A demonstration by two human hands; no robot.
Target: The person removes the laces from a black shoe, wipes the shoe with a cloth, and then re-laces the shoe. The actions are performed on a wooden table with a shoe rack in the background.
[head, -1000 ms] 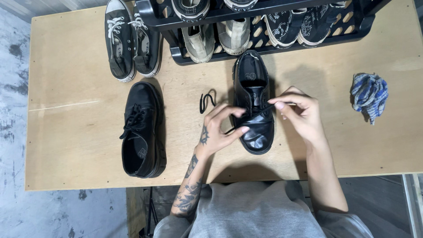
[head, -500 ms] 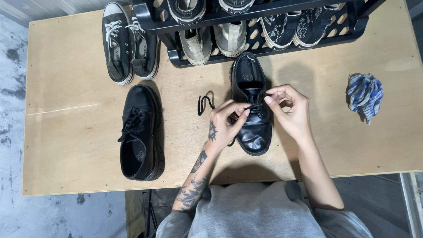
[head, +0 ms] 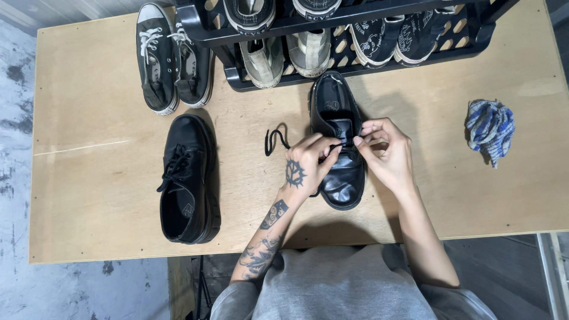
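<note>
Head view: plywood table [head: 89, 178], concrete floor [head: 15, 89]

A laced black shoe [head: 188, 181], two sneakers [head: 173, 56], a crumpled cloth [head: 489, 125].

Plywood table [head: 89, 178] carries: black shoe [head: 339, 139] at centre with loose lace [head: 274, 140] beside it, second black shoe [head: 188, 181] left. Sneaker pair [head: 173, 59] and shoe rack [head: 349, 35] along far edge, blue rag [head: 489, 127] right.

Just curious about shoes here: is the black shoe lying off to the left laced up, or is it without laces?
Laced. The black shoe on the left stands alone on the wooden table, with black laces crossing its front and loose ends trailing to one side. No hand touches it.
</note>
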